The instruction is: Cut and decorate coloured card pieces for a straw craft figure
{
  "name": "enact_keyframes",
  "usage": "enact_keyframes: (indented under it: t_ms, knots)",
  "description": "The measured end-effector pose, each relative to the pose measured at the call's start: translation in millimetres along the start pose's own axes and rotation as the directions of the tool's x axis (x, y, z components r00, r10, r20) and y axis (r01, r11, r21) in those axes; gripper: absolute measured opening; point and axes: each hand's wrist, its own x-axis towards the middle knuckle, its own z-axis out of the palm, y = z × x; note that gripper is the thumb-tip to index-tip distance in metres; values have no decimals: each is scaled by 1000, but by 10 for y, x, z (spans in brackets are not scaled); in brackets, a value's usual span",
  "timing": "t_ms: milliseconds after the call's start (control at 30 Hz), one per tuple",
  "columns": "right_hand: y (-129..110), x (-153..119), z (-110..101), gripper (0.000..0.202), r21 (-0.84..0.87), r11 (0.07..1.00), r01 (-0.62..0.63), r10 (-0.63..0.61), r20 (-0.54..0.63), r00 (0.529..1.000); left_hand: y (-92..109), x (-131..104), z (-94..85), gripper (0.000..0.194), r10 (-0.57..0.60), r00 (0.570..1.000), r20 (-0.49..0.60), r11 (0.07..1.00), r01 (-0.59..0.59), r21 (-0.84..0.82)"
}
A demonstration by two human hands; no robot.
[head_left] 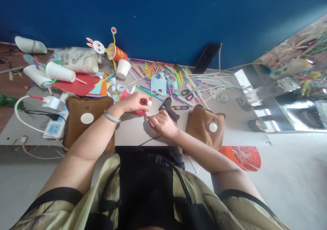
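Observation:
Over a piece of red paper [140,112], my left hand [135,102] pinches a small white round-ended thing [149,103]; its kind is too small to tell. Just to the right and nearer me, my right hand [163,123] has its fingers closed by a small white piece [146,113], and I cannot tell if this belongs to the same thing. A black glue gun [169,109] lies on the table beyond my right hand. Beside it is a dark, narrow tool [181,107].
Brown hand-warmer-like pouches [88,134] [204,126] lie on either side. A power strip [56,125] with cables is at left. Paper cups [60,72], a rabbit-face cup craft [98,47], coloured sticks [178,76] and scissors [189,96] cover the back. An orange bucket [251,157] stands below right.

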Motion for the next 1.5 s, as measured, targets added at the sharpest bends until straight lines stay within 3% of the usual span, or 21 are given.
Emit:
enact_keyframes:
  t_ms: [367,667,1300,1400,1500]
  knots:
    - [-23,18,13,14,-95,995,38,-39,-4,999,14,1,-5,15,8,1000,-8,999,-8,31]
    - [7,-75,-9,14,18,1000,14,-15,26,1000,26,-10,-6,16,-13,1000,11,1000,13,-23]
    - [144,-144,-70,12,56,998,5,-6,28,1000,-30,-1,-3,21,14,1000,-2,1000,-14,-8]
    - [196,-136,-100,11,131,990,-53,53,5,999,-32,7,0,22,39,999,-26,999,-39,19]
    - [287,-91,-166,10,250,933,-261,276,-27,961,-10,5,-6,23,32,999,-29,999,-32,15]
